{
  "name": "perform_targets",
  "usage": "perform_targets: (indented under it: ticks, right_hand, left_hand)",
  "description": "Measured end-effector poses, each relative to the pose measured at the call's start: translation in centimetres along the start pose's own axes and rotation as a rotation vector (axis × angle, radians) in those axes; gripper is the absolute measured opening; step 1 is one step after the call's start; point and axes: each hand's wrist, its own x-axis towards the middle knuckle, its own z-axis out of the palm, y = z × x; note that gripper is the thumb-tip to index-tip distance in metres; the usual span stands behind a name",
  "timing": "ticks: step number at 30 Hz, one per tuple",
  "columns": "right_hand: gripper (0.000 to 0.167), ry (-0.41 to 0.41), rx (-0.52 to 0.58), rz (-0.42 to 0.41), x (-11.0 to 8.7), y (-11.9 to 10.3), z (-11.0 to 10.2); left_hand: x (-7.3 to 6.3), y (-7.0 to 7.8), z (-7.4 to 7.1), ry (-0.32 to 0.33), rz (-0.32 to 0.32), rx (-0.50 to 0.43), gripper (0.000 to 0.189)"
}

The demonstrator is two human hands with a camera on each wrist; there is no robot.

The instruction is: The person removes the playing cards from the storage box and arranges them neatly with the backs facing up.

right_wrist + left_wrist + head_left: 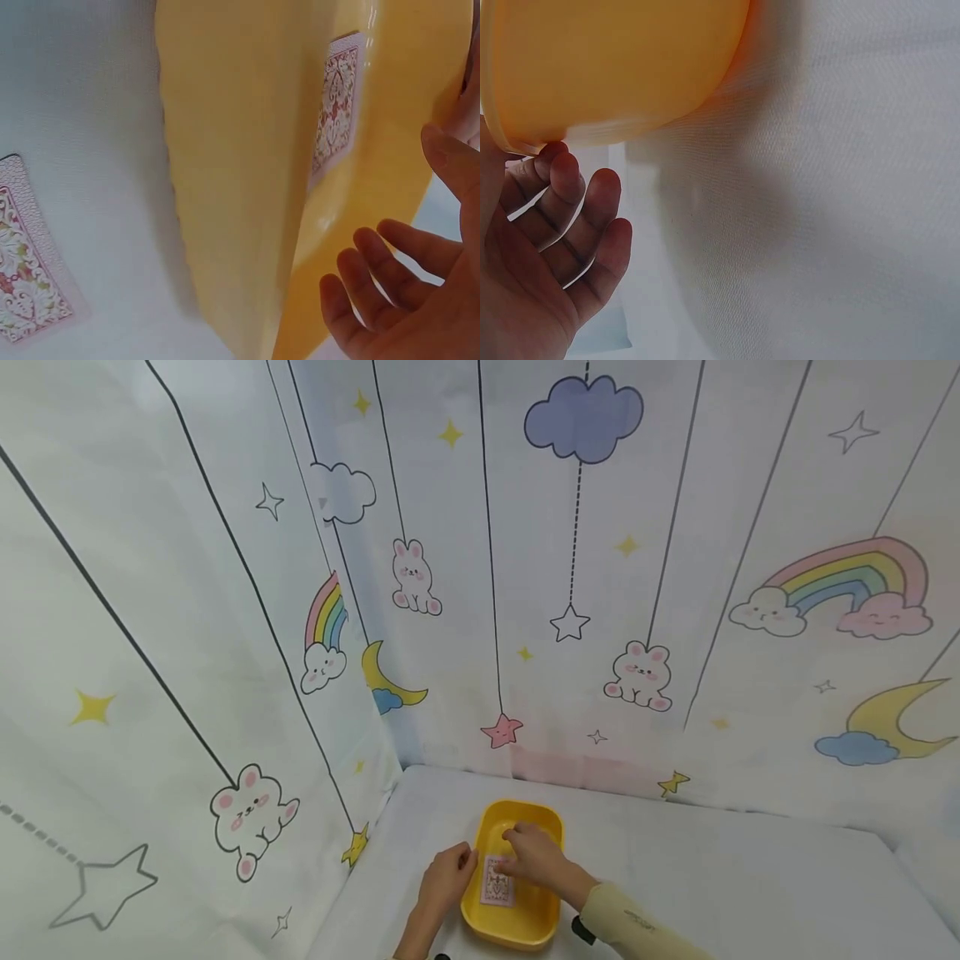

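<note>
A yellow plastic basin (512, 935) with rounded corners stands on the white-covered table. Flat inside it lies a small rectangular piece (497, 891) with an ornate floral pattern and a pale pink border. At the basin's left rim, my left hand (447, 875) holds the edge; its fingertips (553, 150) meet the rim from outside, and the thumb is mostly hidden in the left wrist view. Over the basin hovers my right hand (538, 857), fingers spread and relaxed, holding nothing. The right wrist view shows that hand (420, 292) beside the basin wall.
Another floral-patterned rectangle (30, 262) lies on the white cloth outside the basin in the right wrist view. Walls behind and left carry printed rabbits, clouds and stars. The white tabletop (712, 885) stretches to the right.
</note>
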Motion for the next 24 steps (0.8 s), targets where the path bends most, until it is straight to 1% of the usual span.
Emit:
perform_targets:
  ticks: [2,6,10,14,18,20,24]
  right_hand:
    - [0.061,-0.037,-0.021,0.017,0.3,-0.5,0.0]
    - [0.062,-0.097,-0.026,0.061,0.7,-1.2,0.2]
    - [0.064,-0.125,-0.063,0.076,0.9,-1.6,0.5]
    - [0.064,-0.135,-0.106,0.067,1.0,-1.7,0.9]
    - [0.062,-0.145,-0.164,0.049,1.1,-1.6,1.3]
    - [0.065,-0.157,-0.191,0.051,1.1,-1.5,1.5]
    - [0.073,-0.194,-0.170,0.095,1.2,-1.7,1.5]
  left_hand:
    - [0.1,0.0,0.0,-0.003,-0.011,-0.002,0.029]
    - [0.2,0.1,0.1,-0.005,-0.035,0.000,0.029]
    - [0.2,0.2,0.2,-0.001,-0.050,0.010,0.029]
    - [0.1,0.2,0.3,0.002,-0.059,0.010,0.029]
    - [0.0,0.3,0.3,0.005,-0.051,0.002,0.028]
    - [0.0,0.3,0.2,0.006,-0.042,0.002,0.028]
    - [-0.1,0.3,0.1,0.007,-0.028,-0.001,0.029]
